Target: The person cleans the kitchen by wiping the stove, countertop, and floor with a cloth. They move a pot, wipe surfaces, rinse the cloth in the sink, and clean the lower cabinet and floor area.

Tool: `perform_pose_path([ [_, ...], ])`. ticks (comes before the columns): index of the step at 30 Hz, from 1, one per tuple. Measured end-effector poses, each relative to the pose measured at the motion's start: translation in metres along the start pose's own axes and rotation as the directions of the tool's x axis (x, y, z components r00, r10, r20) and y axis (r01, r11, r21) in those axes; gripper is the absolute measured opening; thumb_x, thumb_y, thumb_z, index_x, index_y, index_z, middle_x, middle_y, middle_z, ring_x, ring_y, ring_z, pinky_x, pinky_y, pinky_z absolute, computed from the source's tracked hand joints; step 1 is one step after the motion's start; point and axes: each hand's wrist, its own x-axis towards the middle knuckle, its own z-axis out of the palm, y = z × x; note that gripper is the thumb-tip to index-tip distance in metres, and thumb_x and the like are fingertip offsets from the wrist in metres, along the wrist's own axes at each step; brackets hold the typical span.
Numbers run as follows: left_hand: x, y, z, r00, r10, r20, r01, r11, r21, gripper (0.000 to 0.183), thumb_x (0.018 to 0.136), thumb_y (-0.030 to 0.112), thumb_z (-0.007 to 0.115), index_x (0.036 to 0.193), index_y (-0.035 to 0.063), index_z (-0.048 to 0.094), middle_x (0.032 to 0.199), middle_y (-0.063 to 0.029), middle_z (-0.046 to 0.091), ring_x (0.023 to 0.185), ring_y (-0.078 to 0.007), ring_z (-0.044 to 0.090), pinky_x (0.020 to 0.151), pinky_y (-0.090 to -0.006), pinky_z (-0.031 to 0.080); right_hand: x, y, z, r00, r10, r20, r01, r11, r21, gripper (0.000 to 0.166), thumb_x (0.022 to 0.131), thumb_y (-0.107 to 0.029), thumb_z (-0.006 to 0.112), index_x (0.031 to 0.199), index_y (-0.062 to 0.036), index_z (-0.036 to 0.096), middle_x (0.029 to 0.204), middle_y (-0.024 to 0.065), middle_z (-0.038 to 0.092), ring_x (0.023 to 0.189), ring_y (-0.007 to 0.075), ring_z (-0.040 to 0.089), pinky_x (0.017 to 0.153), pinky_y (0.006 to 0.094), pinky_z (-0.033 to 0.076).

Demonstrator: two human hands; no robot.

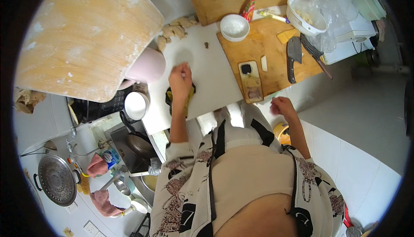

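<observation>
My left hand [181,77] hovers over the white countertop [210,68], fingers curled around what may be a small pale piece; I cannot tell. Beneath that forearm lies a black and yellow-green item [190,96]. My right hand [282,106] is loosely curled beyond the counter's front edge, right of a phone [251,81] in a pale case. The phone lies on a wooden cutting board [275,46] beside a pale strip [264,63]. A cleaver [293,56] and a dark-bladed knife [313,54] rest at the board's right. A white bowl [234,27] stands at its back left corner.
Ginger root [176,30] lies at the counter's back. A large floury board [87,36] leans over a pink bowl [147,65] at left. A white bowl [136,106] and a frying pan [140,144] are nearer. A white plastic basket [304,18] stands at back right.
</observation>
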Motion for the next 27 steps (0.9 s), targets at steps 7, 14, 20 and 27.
perform_pose_path([
  [7,-0.078,-0.039,-0.037,0.987,0.157,0.041,-0.162,0.92,0.356,0.034,0.076,0.019,0.062,0.107,0.0053,0.057,0.111,-0.0142,0.05,0.101,-0.0315,0.046,0.085,-0.0411,0.038,-0.012,-0.004,0.047,0.99,-0.141,0.011,0.142,0.988,-0.058,0.025,0.083,-0.027,0.055,0.076,-0.0025,0.056,0.064,0.0063,0.058,0.053,0.0125,0.058,0.046,0.0246,0.05],
  [14,-0.097,-0.069,-0.02,0.954,0.238,0.183,-0.3,0.798,0.523,0.03,0.077,0.015,0.059,0.107,0.0127,0.057,0.117,-0.0101,0.048,0.104,-0.0289,0.044,0.085,-0.0415,0.034,-0.016,-0.02,0.093,0.959,-0.266,0.097,0.27,0.963,-0.023,0.018,0.084,-0.017,0.053,0.073,-0.003,0.053,0.061,0.005,0.056,0.05,0.0105,0.054,0.044,0.0226,0.044],
  [20,-0.068,-0.104,-0.014,0.998,0.009,-0.069,0.001,0.991,0.135,0.012,0.084,0.01,0.05,0.091,0.0025,0.056,0.084,-0.0115,0.058,0.075,-0.0286,0.055,0.065,-0.0377,0.043,0.034,-0.056,0.126,0.875,-0.454,0.17,0.479,0.865,-0.151,0.016,0.084,-0.012,0.051,0.073,-0.0021,0.057,0.06,0.0046,0.056,0.05,0.0106,0.053,0.044,0.0242,0.042],
  [27,-0.076,-0.081,-0.053,0.813,-0.569,0.127,0.421,0.422,-0.803,0.017,0.091,0.018,0.045,0.094,0.0022,0.052,0.081,-0.0029,0.057,0.068,-0.0123,0.056,0.059,-0.0273,0.048,0.111,-0.108,0.191,0.722,-0.692,0.001,0.633,0.659,-0.406,0.007,0.075,-0.007,0.057,0.08,-0.0022,0.06,0.062,0.0089,0.059,0.053,0.0185,0.057,0.051,0.0304,0.048],
])
